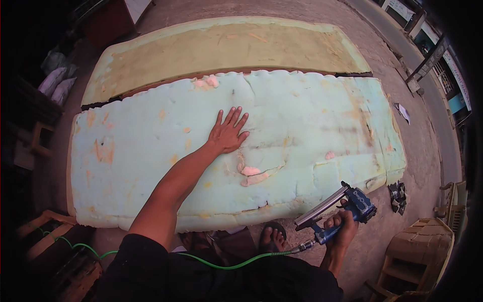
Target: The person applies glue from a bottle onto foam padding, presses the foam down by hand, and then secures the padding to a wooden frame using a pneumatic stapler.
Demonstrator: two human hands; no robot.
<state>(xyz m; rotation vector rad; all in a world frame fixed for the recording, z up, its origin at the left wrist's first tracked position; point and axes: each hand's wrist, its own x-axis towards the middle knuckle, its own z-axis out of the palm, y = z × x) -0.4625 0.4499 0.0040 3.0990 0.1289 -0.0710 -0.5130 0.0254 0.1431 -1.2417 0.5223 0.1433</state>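
The left hand rests palm down near the middle of a pale green foam sheet, fingers spread apart and holding nothing. The right hand has its fingers closed around the handle of a blue fastening gun, near the sheet's near edge toward the right; whether a finger presses the trigger cannot be told. A green hose runs from the gun's handle across the person's front to the left.

The foam sheet lies broad and nearly flat in front of the person, its far edge wavy, with pink foam scraps stuck on the surface. Beyond it, just beside, lies a second padded panel, brownish on top with a pale border.

As far as can be judged, the foam is laid out and in place, but no covering is over either piece, so closing them up seems left to do. The near edge bulges over whatever lies beneath, and from this angle it is perhaps not fastened there, though the underside is hidden.
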